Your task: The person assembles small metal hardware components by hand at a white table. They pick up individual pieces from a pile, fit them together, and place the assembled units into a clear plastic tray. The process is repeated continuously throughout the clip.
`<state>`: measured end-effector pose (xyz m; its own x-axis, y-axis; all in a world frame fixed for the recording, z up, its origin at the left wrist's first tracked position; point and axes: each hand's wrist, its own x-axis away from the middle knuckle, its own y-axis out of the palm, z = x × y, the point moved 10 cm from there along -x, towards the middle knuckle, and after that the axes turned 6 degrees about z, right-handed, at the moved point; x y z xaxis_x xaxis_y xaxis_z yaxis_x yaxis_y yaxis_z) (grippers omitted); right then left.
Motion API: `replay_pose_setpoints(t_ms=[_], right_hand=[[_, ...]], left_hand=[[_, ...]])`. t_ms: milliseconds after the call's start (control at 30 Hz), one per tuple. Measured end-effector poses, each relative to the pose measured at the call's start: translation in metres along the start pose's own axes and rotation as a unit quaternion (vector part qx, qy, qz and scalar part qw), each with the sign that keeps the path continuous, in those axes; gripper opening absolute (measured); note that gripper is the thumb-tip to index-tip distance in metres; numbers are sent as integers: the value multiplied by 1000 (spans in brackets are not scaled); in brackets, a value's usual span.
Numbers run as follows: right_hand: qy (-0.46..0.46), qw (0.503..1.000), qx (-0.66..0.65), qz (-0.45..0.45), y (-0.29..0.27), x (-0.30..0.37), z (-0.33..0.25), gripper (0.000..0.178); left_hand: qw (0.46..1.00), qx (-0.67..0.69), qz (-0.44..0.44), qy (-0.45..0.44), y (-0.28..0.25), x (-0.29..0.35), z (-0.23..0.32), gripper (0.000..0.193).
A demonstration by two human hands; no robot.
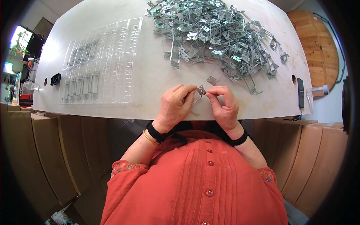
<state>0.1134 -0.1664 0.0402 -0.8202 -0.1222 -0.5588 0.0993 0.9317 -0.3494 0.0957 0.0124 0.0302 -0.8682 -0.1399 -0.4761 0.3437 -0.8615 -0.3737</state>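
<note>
My left hand (175, 105) and my right hand (224, 104) meet at the near edge of the white table (150, 75). Both pinch one small metal bracket part (201, 90) between their fingertips, a thin wire leg running down toward my left fingers. A large heap of similar metal bracket parts (215, 35) lies just beyond my hands, at the far middle and right. A clear plastic tray (101, 62) with long slots lies to the left, several metal parts set in its left rows.
Cardboard boxes (56, 157) line the floor under and beside the table. A black device (300, 92) lies at the table's right edge, a small black object (55, 79) at its left edge. A round wooden panel (317, 41) stands at the far right.
</note>
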Motion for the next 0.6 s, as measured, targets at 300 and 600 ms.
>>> replay_pose_setpoints(t_ms=[300,600], right_hand=[[-10,1000,6,-1,1,-2,-3,22],[-8,1000,3,-2,1,-1,-2,22]], left_hand=[[1000,-2,-10,3,1,1,-2,16],[1000,-4,-5,-1,1,1,-1,14]])
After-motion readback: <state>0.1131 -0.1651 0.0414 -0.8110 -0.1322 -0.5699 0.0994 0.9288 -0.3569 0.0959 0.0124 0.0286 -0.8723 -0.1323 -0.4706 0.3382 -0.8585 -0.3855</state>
